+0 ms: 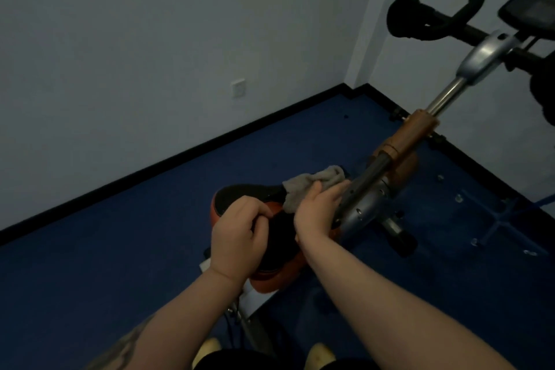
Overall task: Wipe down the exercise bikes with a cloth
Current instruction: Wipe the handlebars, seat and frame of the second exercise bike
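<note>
Cloth (312, 186), grey and crumpled with a soft towelling look, lies bunched at the nose of the saddle (249, 198), under and just beyond the fingers of the right hand (316, 210). That hand lies flat on it, fingers straight and close together, pressing the fabric down rather than pinching it; a flat palm probably spreads the pressure so the rag can be pushed along the surface. Part of the cloth spills out past the fingertips toward the silver frame tube (365, 189), which sits just beside the hand's far edge.

The left hand (240, 228) rests on the saddle close beside the right one, its fingers curled over the edge where black top meets orange side. I judge it steadies the seat so it does not swivel under the wiping stroke. The saddle's top looks matt and dark, its flank smooth and orange, the outline broad at the person's end and narrowing toward the cloth.

Beyond both hands the exercise bike (411, 141) climbs away: a drilled silver post, a brown sleeve, then a polished metal stem up to black padded handlebars (420, 21) and a dark console (531, 6). Below the hands spreads a blue floor (120, 249), met by a black skirting and a pale wall with a socket (238, 88).
</note>
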The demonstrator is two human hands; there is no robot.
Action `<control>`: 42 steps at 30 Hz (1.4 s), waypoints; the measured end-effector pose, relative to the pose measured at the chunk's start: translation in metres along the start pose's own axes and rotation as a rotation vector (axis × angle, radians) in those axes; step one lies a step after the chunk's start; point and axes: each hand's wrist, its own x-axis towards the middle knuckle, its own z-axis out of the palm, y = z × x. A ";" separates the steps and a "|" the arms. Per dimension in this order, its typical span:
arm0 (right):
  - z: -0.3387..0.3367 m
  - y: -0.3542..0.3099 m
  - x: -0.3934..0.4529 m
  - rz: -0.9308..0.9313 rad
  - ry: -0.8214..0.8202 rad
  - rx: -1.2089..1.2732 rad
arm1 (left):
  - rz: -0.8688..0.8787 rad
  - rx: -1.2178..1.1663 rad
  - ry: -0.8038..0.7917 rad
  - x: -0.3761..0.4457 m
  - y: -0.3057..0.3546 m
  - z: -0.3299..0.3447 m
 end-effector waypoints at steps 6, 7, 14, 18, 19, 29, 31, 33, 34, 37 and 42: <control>-0.024 0.052 -0.053 -0.664 -0.236 -0.472 | 0.004 0.151 0.011 0.000 0.008 -0.003; -0.029 0.054 -0.050 -0.701 -0.291 -0.526 | 0.002 0.165 0.005 0.001 0.009 -0.003; -0.037 0.008 0.032 -0.886 -0.404 -0.908 | -0.018 0.268 -0.004 0.000 0.010 -0.001; -0.048 0.029 0.001 -0.936 -0.420 -0.858 | -0.029 0.281 -0.012 -0.002 0.011 0.000; -0.053 0.033 -0.004 -0.906 -0.469 -0.788 | -0.032 0.281 -0.007 -0.002 0.010 0.000; -0.051 0.026 0.000 -0.705 -0.274 -0.532 | -0.028 0.303 0.019 -0.003 0.007 0.002; -0.044 0.036 -0.024 -0.797 -0.300 -0.528 | -0.018 0.296 0.020 -0.001 0.007 0.002; -0.046 0.032 -0.020 -0.906 -0.320 -0.546 | -0.002 0.288 0.023 -0.002 0.006 0.002; -0.051 0.029 -0.010 -0.974 -0.323 -0.585 | 0.003 0.279 0.026 -0.002 0.005 0.002; -0.071 0.028 0.020 -1.047 -0.312 -0.679 | -0.005 0.256 0.031 -0.002 0.003 0.003; -0.040 0.035 -0.027 -0.723 -0.246 -0.473 | -0.023 0.211 0.039 -0.002 0.002 0.004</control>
